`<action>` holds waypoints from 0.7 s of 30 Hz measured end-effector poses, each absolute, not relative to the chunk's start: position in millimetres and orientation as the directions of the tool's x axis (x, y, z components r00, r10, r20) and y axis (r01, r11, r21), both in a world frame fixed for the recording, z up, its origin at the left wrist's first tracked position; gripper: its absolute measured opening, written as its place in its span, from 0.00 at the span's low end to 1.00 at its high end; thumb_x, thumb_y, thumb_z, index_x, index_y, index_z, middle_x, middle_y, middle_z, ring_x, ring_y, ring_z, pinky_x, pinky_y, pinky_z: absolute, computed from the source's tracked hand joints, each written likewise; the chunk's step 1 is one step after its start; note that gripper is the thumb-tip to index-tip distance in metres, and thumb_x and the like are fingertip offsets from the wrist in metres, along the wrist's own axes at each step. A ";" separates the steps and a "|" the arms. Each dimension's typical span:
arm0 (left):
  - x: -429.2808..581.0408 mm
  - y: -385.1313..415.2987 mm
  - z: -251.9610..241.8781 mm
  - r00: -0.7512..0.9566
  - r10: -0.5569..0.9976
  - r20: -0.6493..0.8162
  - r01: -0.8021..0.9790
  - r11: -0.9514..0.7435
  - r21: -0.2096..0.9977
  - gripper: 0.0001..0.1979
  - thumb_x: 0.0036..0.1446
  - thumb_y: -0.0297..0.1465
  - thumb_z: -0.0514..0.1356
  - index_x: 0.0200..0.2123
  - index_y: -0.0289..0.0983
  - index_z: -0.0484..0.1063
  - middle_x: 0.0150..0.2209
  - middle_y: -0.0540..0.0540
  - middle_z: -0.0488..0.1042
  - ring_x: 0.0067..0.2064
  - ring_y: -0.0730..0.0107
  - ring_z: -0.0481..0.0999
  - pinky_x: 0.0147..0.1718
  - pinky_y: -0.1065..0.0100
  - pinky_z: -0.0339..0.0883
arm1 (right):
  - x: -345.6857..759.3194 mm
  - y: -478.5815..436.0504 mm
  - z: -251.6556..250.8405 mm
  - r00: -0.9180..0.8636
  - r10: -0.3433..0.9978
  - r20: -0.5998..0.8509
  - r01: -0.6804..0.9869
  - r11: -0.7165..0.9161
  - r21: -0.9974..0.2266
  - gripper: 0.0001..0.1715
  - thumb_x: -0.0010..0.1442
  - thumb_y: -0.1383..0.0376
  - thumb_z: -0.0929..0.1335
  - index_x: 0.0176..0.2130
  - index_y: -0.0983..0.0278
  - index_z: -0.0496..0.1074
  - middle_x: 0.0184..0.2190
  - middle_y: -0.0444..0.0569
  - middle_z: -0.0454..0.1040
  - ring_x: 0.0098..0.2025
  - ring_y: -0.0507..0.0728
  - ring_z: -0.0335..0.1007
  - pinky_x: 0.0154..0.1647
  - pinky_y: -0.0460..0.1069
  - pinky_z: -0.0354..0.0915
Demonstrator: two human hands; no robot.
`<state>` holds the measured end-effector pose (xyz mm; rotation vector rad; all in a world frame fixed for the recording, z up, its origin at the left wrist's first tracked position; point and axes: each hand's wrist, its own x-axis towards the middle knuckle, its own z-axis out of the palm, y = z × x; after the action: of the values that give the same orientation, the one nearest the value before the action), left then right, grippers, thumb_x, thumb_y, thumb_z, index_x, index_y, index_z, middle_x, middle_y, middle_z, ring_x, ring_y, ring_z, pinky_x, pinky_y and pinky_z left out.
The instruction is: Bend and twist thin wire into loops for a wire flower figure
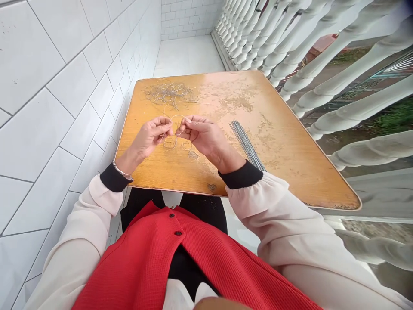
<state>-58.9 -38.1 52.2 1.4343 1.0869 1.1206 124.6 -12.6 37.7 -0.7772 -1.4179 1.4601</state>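
Observation:
A thin pale wire [177, 115] arches in a loop between my two hands, above the wooden table [155, 172]. My left hand [153, 134] pinches one side of it between thumb and fingers. On the other side, the thumb and forefinger of my right hand [204, 135] are closed on the same wire. Loose wire rings [170, 145] lie on the tabletop just below my fingers. Right of my right wrist rests a bundle of straight grey wires [247, 144], partly hidden by the sleeve.
A tangled heap of wire [171, 94] lies at the table's far left. Small clumps of wire bits [192, 154] sit near the front. A white tiled wall [77, 94] borders the left side; a white balustrade [322, 92] runs along the right.

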 end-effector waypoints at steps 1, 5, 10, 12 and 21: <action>-61.9 -39.2 51.6 0.218 0.972 0.086 0.058 -0.101 0.993 0.10 0.66 0.39 0.60 0.34 0.39 0.71 0.26 0.52 0.73 0.25 0.80 0.68 0.25 0.72 0.59 | 126.9 -12.7 38.9 -0.365 0.917 0.163 -0.197 0.094 -0.976 0.18 0.62 0.52 0.72 0.29 0.59 0.67 0.25 0.44 0.71 0.31 0.55 0.74 0.40 0.53 0.74; -76.2 -40.9 50.8 0.279 0.959 0.053 0.028 -0.063 0.998 0.14 0.64 0.43 0.61 0.33 0.39 0.73 0.22 0.54 0.68 0.22 0.80 0.65 0.23 0.72 0.57 | 136.8 -11.7 46.7 -0.273 0.942 0.194 -0.201 0.142 -0.969 0.16 0.64 0.54 0.71 0.30 0.59 0.67 0.19 0.39 0.63 0.22 0.52 0.66 0.30 0.50 0.71; -69.1 -46.6 56.5 0.236 0.970 0.060 0.100 -0.086 0.991 0.19 0.65 0.48 0.60 0.41 0.37 0.76 0.34 0.46 0.80 0.24 0.82 0.69 0.21 0.73 0.56 | 133.9 -13.7 46.2 -0.181 0.949 0.258 -0.045 0.254 -0.966 0.16 0.60 0.56 0.75 0.28 0.60 0.70 0.18 0.40 0.67 0.19 0.51 0.64 0.23 0.48 0.66; -58.8 -49.4 58.6 0.257 0.966 0.037 0.126 -0.072 0.989 0.15 0.64 0.43 0.62 0.42 0.37 0.75 0.36 0.46 0.81 0.24 0.83 0.70 0.21 0.75 0.57 | 129.5 -16.2 44.5 -0.160 0.946 0.281 -0.003 0.284 -0.959 0.17 0.60 0.56 0.76 0.28 0.59 0.70 0.17 0.40 0.68 0.19 0.51 0.65 0.23 0.48 0.66; -38.0 -52.4 61.8 0.195 0.979 0.051 0.128 -0.077 0.989 0.08 0.67 0.33 0.61 0.35 0.35 0.73 0.36 0.48 0.80 0.25 0.85 0.70 0.22 0.76 0.57 | 128.5 -22.5 48.8 -0.193 0.934 0.300 -0.062 0.294 -0.954 0.17 0.64 0.56 0.74 0.28 0.60 0.72 0.18 0.41 0.68 0.20 0.50 0.64 0.24 0.48 0.64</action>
<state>-38.0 -52.4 61.8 1.4406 1.1295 1.0440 128.5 -22.5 48.8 -0.8564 -1.4583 1.1350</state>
